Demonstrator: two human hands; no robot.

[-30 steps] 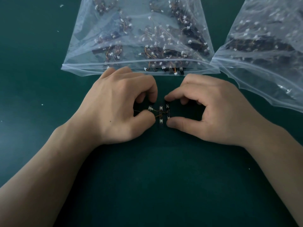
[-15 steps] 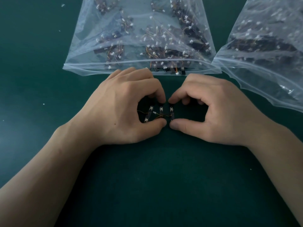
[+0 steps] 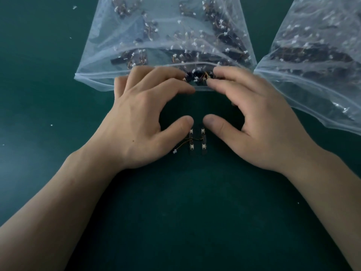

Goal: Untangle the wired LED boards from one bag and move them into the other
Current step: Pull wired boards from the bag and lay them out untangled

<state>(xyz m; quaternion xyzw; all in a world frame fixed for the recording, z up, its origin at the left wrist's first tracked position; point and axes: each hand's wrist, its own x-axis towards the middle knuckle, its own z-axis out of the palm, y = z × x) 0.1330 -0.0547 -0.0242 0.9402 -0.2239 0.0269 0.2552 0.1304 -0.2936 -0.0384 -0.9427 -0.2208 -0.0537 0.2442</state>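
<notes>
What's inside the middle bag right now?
The middle bag holds a heap of wired LED boards: black strips, white connectors, orange wires. A clump sits at its mouth between the left hand and right hand. Their fingers hide whatever lies beneath.

On the table (image 3: 195,212), far side: centre bag (image 3: 136,36), right bag (image 3: 322,85) just beside it, boards inside both. The left hand (image 3: 144,122) and right hand (image 3: 259,124) lie before the centre bag, fingertips at its mouth. Two loose boards (image 3: 197,141) lie side by side between the thumbs.
</notes>
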